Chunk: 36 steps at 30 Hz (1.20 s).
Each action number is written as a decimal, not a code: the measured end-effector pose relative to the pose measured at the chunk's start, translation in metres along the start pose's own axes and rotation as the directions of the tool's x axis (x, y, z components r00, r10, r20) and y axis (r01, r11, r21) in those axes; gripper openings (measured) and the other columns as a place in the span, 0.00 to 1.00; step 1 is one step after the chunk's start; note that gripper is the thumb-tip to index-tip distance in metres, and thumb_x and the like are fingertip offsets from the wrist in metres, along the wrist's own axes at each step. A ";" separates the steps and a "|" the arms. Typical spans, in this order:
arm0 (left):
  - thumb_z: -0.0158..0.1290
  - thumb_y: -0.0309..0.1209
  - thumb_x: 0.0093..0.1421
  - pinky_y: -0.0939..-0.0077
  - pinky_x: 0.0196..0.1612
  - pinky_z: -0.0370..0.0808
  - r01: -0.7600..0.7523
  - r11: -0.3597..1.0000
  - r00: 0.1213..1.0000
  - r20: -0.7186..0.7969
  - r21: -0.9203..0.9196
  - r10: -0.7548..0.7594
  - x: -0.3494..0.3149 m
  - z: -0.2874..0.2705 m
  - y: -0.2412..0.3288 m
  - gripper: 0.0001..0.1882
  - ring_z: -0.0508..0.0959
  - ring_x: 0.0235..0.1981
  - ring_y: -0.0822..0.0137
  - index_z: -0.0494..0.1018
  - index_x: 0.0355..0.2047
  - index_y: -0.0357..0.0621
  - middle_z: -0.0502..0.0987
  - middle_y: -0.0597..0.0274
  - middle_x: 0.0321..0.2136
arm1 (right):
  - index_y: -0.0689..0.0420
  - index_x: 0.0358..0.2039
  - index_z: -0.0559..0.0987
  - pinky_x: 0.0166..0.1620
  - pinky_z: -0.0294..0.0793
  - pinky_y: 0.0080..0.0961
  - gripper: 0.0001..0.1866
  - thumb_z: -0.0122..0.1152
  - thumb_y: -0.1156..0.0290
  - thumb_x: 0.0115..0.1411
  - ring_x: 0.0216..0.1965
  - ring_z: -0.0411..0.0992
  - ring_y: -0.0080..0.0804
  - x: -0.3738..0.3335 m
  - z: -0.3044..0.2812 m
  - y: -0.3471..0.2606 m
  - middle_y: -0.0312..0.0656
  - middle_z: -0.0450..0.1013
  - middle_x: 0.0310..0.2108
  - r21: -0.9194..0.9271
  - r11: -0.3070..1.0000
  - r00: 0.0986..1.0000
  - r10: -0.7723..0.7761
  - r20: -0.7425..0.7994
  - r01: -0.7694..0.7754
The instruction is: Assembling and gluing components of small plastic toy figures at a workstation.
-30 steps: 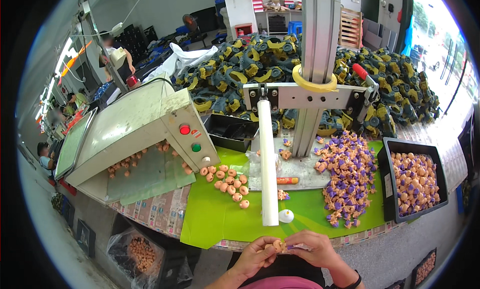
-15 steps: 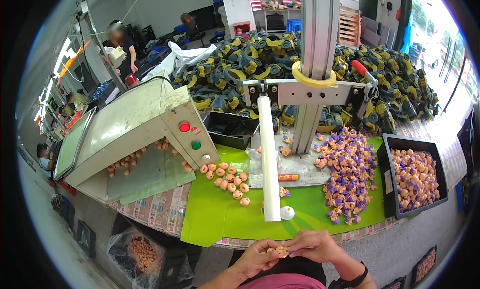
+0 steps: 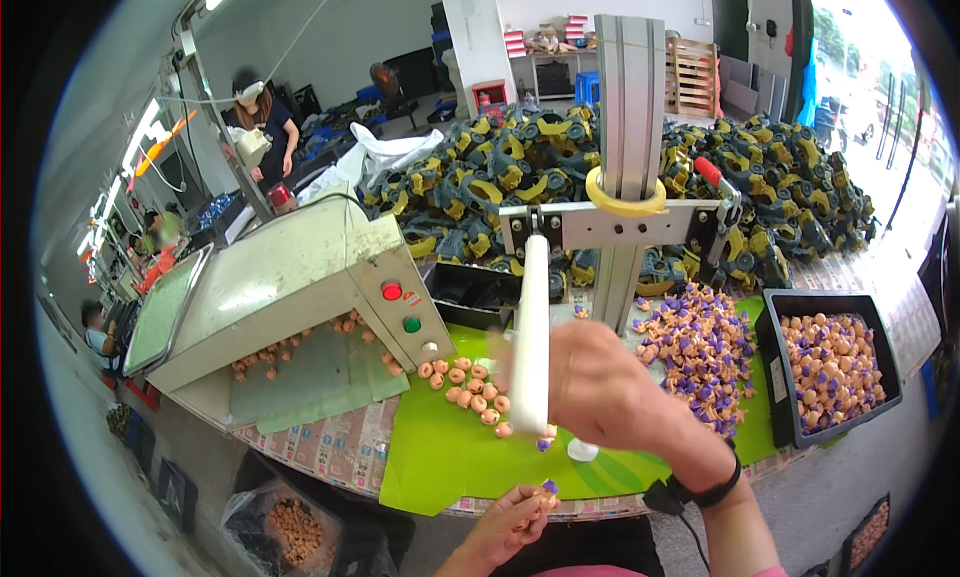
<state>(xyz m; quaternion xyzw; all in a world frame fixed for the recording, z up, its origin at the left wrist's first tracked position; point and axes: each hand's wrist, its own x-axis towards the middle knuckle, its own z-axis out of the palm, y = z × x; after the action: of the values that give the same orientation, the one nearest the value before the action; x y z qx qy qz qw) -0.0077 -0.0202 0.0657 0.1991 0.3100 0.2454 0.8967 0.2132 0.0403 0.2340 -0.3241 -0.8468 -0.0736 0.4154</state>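
Note:
My left hand (image 3: 505,525) is closed low in front of the table's near edge, its fingertips pinching a small peach-and-purple toy figure (image 3: 548,489). Over the table, my right hand (image 3: 605,392) reaches leftward behind the long white lever (image 3: 530,342) of a metal press stand. Its fingers are blurred and partly covered by the lever, so their grip is unclear. Just left of it lie several loose peach toy heads (image 3: 478,387) on a green sheet (image 3: 420,467). Below the hand is a white round knob-like piece (image 3: 582,451).
A beige machine (image 3: 290,267) with red and green buttons stands at left, peach heads inside. At right are a purple-and-peach figure pile (image 3: 705,357) and a full black bin (image 3: 770,367). Green-yellow toy car parts (image 3: 540,157) heap behind the metal post (image 3: 630,117). People work far left.
My right hand has left the toy piece, which both hands held, and moved up and forward to the lever. The left hand keeps a figure, with purple now showing. The view has shifted slightly.

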 end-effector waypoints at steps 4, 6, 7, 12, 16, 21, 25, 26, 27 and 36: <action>0.50 0.31 0.62 0.95 0.14 0.59 -0.114 0.993 0.992 -0.054 -0.009 0.113 -0.016 0.005 -0.002 0.07 0.66 0.19 0.81 0.69 0.38 0.44 0.68 0.68 0.24 | 0.56 0.55 0.68 0.57 0.60 0.38 0.25 0.57 0.69 0.55 0.58 0.60 0.47 0.070 -0.020 0.047 0.46 0.59 0.60 -0.011 0.998 0.951 0.062 -0.302 -0.068; 0.49 0.34 0.62 0.95 0.12 0.57 -0.094 0.995 0.991 -0.102 -0.014 0.092 -0.022 0.002 -0.002 0.07 0.64 0.17 0.82 0.67 0.33 0.45 0.66 0.69 0.21 | 0.60 0.52 0.69 0.57 0.61 0.38 0.22 0.56 0.71 0.57 0.56 0.61 0.49 0.089 -0.016 0.067 0.48 0.62 0.57 0.011 0.987 0.935 0.156 -0.319 -0.161; 0.49 0.34 0.62 0.95 0.12 0.57 -0.098 0.995 0.991 -0.097 -0.009 0.096 -0.024 -0.001 -0.002 0.07 0.64 0.17 0.82 0.67 0.33 0.45 0.66 0.69 0.21 | 0.60 0.52 0.69 0.57 0.61 0.38 0.22 0.56 0.71 0.57 0.56 0.61 0.49 0.087 -0.011 0.071 0.48 0.62 0.57 0.026 0.993 0.932 0.115 -0.345 -0.113; 0.49 0.36 0.62 0.94 0.12 0.58 -0.155 0.986 0.974 -0.176 -0.054 0.143 -0.033 -0.022 0.002 0.09 0.65 0.18 0.80 0.67 0.34 0.45 0.64 0.70 0.20 | 0.61 0.39 0.77 0.52 0.65 0.36 0.11 0.57 0.72 0.55 0.51 0.66 0.49 0.014 0.009 0.067 0.50 0.68 0.50 -0.061 0.930 0.889 0.324 -0.323 -0.361; 0.50 0.37 0.62 0.94 0.12 0.58 -0.181 0.981 0.958 -0.238 -0.075 0.159 -0.034 -0.028 0.011 0.09 0.65 0.17 0.80 0.68 0.31 0.46 0.63 0.72 0.18 | 0.54 0.36 0.80 0.50 0.66 0.39 0.10 0.57 0.69 0.54 0.48 0.66 0.48 -0.063 0.040 0.066 0.48 0.72 0.42 -0.120 0.751 0.718 0.658 0.227 -0.650; 0.51 0.38 0.61 0.94 0.13 0.58 -0.159 0.986 0.967 -0.212 -0.050 0.145 -0.025 -0.012 0.016 0.11 0.64 0.16 0.80 0.70 0.31 0.44 0.63 0.73 0.17 | 0.42 0.51 0.74 0.51 0.63 0.39 0.21 0.55 0.66 0.54 0.49 0.64 0.43 -0.106 0.124 0.106 0.43 0.68 0.43 -0.256 0.846 0.802 0.528 0.279 -0.468; 0.50 0.38 0.61 0.92 0.13 0.57 -0.158 0.983 0.987 -0.028 -0.094 0.156 -0.021 -0.007 0.015 0.14 0.63 0.17 0.79 0.70 0.38 0.39 0.64 0.72 0.19 | 0.53 0.42 0.78 0.41 0.68 0.34 0.19 0.55 0.76 0.47 0.37 0.69 0.39 -0.115 0.138 0.116 0.41 0.71 0.33 -0.177 0.929 0.921 0.354 0.161 -0.326; 0.50 0.38 0.62 0.91 0.14 0.57 -0.169 0.982 0.986 -0.027 -0.083 0.167 -0.021 -0.009 0.014 0.14 0.64 0.18 0.78 0.70 0.38 0.39 0.64 0.72 0.20 | 0.56 0.38 0.77 0.42 0.68 0.33 0.16 0.55 0.77 0.45 0.38 0.70 0.40 -0.117 0.133 0.110 0.42 0.71 0.33 -0.132 0.937 0.936 0.337 0.100 -0.323; 0.50 0.38 0.62 0.89 0.16 0.60 -0.170 0.982 0.985 -0.035 -0.086 0.168 -0.021 -0.013 0.013 0.14 0.65 0.20 0.77 0.69 0.39 0.40 0.65 0.71 0.21 | 0.57 0.36 0.77 0.42 0.69 0.34 0.12 0.55 0.76 0.49 0.39 0.70 0.40 -0.118 0.125 0.105 0.43 0.71 0.34 -0.103 0.953 0.958 0.288 0.001 -0.286; 0.46 0.38 0.64 0.85 0.19 0.64 -0.226 0.972 0.956 -0.206 -0.067 0.209 -0.031 -0.059 0.035 0.11 0.68 0.24 0.74 0.67 0.42 0.46 0.67 0.69 0.26 | 0.59 0.32 0.78 0.44 0.70 0.35 0.10 0.60 0.81 0.46 0.39 0.71 0.45 -0.235 -0.096 0.045 0.46 0.73 0.36 -0.353 0.381 0.509 0.482 -0.713 -0.854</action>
<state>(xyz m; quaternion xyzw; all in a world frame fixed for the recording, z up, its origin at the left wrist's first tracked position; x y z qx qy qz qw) -0.0786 0.0024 0.0540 0.1662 0.3621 0.3747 0.8372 0.4079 -0.0764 0.1129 -0.7452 -0.3983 -0.2719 0.4605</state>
